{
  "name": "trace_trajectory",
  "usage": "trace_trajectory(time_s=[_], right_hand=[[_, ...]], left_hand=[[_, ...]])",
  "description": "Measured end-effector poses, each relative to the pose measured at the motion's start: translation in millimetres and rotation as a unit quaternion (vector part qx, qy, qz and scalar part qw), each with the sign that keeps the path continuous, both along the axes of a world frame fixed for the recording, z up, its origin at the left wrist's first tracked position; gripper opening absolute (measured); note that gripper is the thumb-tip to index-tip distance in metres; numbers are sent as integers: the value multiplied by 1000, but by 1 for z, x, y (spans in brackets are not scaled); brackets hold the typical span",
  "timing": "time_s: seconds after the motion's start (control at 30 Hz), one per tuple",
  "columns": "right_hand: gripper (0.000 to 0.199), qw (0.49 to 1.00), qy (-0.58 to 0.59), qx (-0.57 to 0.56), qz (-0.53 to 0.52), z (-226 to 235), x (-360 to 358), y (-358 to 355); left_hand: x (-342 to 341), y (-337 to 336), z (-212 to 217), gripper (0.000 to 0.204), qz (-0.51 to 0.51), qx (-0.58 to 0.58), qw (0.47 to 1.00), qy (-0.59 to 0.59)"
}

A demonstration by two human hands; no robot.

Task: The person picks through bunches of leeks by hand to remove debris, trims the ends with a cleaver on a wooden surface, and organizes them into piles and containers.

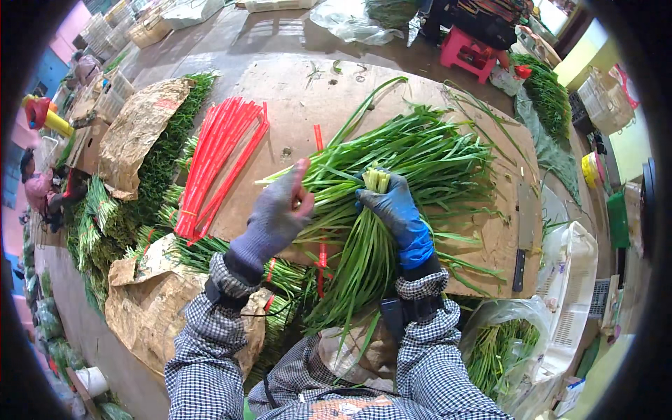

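Observation:
In my right hand (399,210), in a blue glove, is a bunch of garlic chives (374,238). Its pale cut ends point up past the thumb and its green leaves hang down over the board's near edge. My left hand (280,203), in a greyish-purple glove with bare fingertips, is beside the loose chive heap (413,147); its fingers are apart and partly bent, with nothing seen in them. That heap spreads across the wooden board (294,91). A red strip (322,262) lies under the leaves between my hands.
Red tie strips (227,154) fan out at the board's left. A knife (522,238) lies along its right edge. Bundled chives (101,210) and brown sacking (140,129) are at left. A white crate (570,280) stands right, a pink stool (467,52) beyond the board.

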State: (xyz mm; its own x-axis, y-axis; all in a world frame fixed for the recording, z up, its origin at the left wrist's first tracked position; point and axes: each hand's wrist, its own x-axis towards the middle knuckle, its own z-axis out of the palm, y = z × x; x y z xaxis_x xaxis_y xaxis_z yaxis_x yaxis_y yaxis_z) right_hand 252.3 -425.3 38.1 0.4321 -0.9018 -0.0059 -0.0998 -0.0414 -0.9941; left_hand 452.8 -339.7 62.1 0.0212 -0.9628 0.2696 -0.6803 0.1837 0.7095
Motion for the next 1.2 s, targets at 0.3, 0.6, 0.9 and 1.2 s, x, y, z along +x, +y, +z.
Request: trace_trajectory(time_s=[0.3,0.6,0.9,1.2], right_hand=[[12,1000,3,-1,-10,0,-2,0],[14,1000,20,18,0,2,1,-1],[16,1000,-3,-7,-17,3,-1,0],[39,989,-142,-17,-30,61,-31,45]], left_hand=[[37,66,49,54,46,114,991,43],[84,121,81,46,127,210,950,191],[112,220,105,54,274,25,866,417],[42,218,147,65,160,8,872,462]])
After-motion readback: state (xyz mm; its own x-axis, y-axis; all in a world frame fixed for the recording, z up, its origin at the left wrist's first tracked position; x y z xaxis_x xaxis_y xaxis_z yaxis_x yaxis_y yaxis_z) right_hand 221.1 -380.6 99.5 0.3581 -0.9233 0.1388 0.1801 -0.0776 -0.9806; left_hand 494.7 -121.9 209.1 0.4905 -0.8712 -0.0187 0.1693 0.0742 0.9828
